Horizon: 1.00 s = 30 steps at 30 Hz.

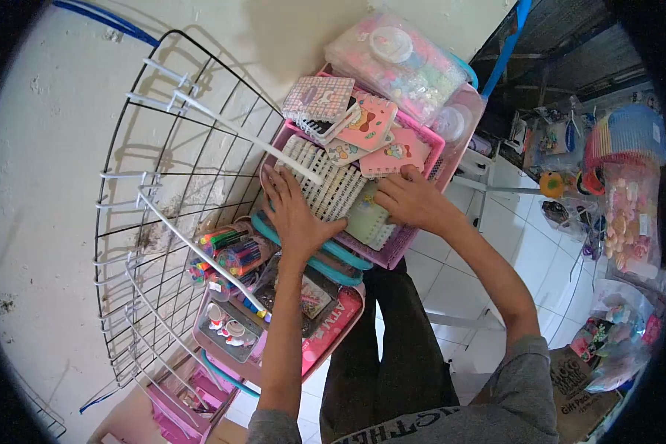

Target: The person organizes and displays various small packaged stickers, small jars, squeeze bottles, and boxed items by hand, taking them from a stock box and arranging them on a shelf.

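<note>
A pink plastic basket [388, 259] holds small spiral notebooks [322, 174] packed on edge, their white bindings facing up. My left hand [296, 214] lies over the near-left part of the row, thumb and fingers spread, touching the bindings. At the right side of the row my right hand [414, 200] has its fingers curled at a pale green spiral notebook [368, 218], fingertips partly hidden. Loose notebooks with pink cartoon covers [396, 152] and a checked notebook [318, 98] lie on top at the basket's far end.
A black wire rack [192, 148] with white hooks [248, 140] stands on the left, one hook reaching over the basket. Below sits a bin with marker packs [237, 251]. A bag of beads [399, 63] lies behind. Bagged goods [629, 214] hang at right.
</note>
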Tool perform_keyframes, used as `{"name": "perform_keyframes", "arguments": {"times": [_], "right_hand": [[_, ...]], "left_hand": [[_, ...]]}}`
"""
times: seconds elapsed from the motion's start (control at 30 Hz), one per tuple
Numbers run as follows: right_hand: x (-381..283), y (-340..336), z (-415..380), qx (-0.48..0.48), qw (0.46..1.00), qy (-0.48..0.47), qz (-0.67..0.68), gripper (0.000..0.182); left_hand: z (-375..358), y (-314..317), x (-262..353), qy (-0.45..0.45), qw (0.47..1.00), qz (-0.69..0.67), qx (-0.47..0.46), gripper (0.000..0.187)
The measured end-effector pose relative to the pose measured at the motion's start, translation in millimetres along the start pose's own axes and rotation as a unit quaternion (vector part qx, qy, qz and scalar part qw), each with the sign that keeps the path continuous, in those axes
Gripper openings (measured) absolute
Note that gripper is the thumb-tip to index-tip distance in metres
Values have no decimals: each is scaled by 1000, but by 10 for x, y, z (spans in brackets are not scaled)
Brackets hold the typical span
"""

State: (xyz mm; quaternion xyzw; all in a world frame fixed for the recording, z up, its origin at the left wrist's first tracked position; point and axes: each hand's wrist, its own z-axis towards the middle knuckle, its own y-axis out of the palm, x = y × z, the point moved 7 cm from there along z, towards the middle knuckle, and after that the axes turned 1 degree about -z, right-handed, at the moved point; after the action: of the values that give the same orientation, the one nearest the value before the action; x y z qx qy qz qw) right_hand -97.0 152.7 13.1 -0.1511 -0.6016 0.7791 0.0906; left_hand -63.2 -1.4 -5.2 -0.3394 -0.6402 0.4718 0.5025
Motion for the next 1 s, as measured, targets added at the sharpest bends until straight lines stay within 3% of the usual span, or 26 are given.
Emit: {"name": "perform_keyframes", "arguments": {"times": [0.1,0.17,0.3,0.4,0.47,0.57,0.6,0.67,0.8,1.0], "right_hand": [[-18,89,-68,-17,999,-23,-38,34],[-112,84,-41,8,993,-108,-50,12],[-29,20,-38,47,990,-122,-55,13],[71,18,131,64,996,-50,-35,23],[135,-145,240,125,992,-7,-11,25],[163,-144,188,69,997,20,14,30],[154,-198,152,69,997,19,14,30],[91,-123,67,-54,998,10,-4,23],[-133,111,-54,-68,994,-58,-63,14],[-216,84,-25,1,994,-100,-42,11]], "left_hand": [[-5,5,32,0,1000,14,12,125],[-7,-3,25,-2,1000,23,19,125],[-9,0,36,-5,1000,21,1,126],[-25,-37,126,-24,999,2,-22,120],[-56,-22,181,-16,996,78,-31,126],[-55,19,154,-19,998,63,-18,124],[-47,22,144,-20,998,63,-17,124],[-48,16,125,-20,998,49,-17,123],[-44,38,118,-28,998,43,-19,122],[-54,-1,132,-5,1000,7,-4,113]]}}
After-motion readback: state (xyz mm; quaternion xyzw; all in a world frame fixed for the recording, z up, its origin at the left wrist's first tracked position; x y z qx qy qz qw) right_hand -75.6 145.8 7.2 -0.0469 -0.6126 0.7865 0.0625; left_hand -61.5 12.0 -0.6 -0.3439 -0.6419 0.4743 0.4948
